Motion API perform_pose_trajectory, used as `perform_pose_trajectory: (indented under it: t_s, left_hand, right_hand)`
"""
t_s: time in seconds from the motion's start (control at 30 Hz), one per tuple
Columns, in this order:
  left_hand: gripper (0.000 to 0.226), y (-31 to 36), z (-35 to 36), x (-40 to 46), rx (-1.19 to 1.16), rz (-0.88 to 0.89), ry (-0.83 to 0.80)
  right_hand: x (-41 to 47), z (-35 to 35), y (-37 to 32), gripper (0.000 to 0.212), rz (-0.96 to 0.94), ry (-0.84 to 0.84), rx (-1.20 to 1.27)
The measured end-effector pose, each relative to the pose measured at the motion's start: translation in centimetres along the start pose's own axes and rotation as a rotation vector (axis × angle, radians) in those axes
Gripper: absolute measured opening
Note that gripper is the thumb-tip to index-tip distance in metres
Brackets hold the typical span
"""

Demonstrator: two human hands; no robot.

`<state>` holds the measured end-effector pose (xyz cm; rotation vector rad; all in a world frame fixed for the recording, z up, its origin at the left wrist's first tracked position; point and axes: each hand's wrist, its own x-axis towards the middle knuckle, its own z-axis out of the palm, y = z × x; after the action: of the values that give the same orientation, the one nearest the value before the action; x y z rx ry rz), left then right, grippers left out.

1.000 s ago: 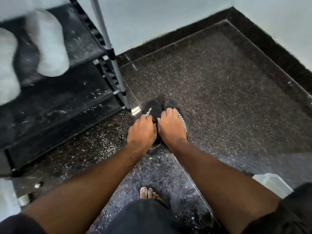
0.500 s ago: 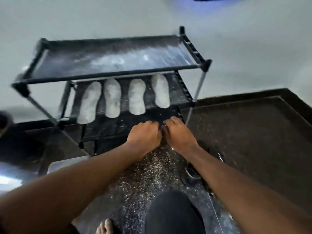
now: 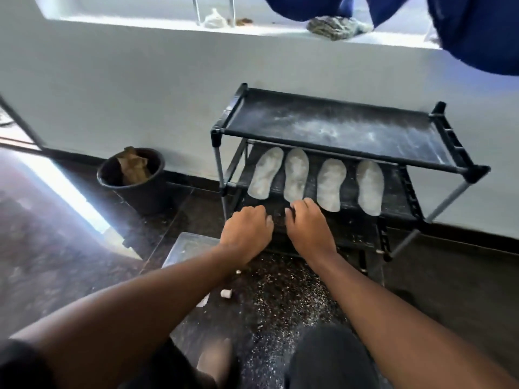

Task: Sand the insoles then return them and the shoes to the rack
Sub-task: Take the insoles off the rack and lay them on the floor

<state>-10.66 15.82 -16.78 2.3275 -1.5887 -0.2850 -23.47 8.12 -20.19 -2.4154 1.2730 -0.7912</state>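
Nearest: person's knee in dark shorts and a bare foot, then floor [image 3: 280, 299] strewn w/ pale sanding grit, plus a couple of small white bits and a clear plastic lid [image 3: 188, 245] lying flat to the left. Both arms reach fwd, hands side by side at the rack's lower level. Left hand [image 3: 247, 231] has fingers curled downward; right hand [image 3: 309, 228] likewise, fingertips over the front edge of the middle shelf. Whether they're gripping the shoes can't be told, since the shoes themselves are hidden under the hands/arms here. Shoe rack [image 3: 351, 130] stands against the wall; top shelf dusty, nothing on it. Middle shelf carries four grey-white insoles [image 3: 296, 175] laid in a row, toes to the wall. Judging from that: sanding looks done, insoles already back on rack; what's left is getting the shoes onto a shelf, prob. the step in hand. Further off: black bucket [image 3: 134, 175] w/ brown stuff in it by the wall, ledge above w/ blue cloth [image 3: 477, 29] hanging.
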Motion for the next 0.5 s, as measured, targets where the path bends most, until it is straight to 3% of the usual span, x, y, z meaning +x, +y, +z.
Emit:
perform_pose_trajectory:
  t_s: [0.37,0.5]
  left_hand:
    - [0.037,0.1,-0.2,4.2,-0.172,-0.07,0.03]
    - [0.037,-1.1,0.6,6.8,-0.223,-0.172,0.04]
  right_hand:
    - [3.1,-0.4,-0.6,0.029,0.115,-0.02,-0.061]
    - [5.0,0.6,0.3,0.029,0.169,-0.038,-0.058]
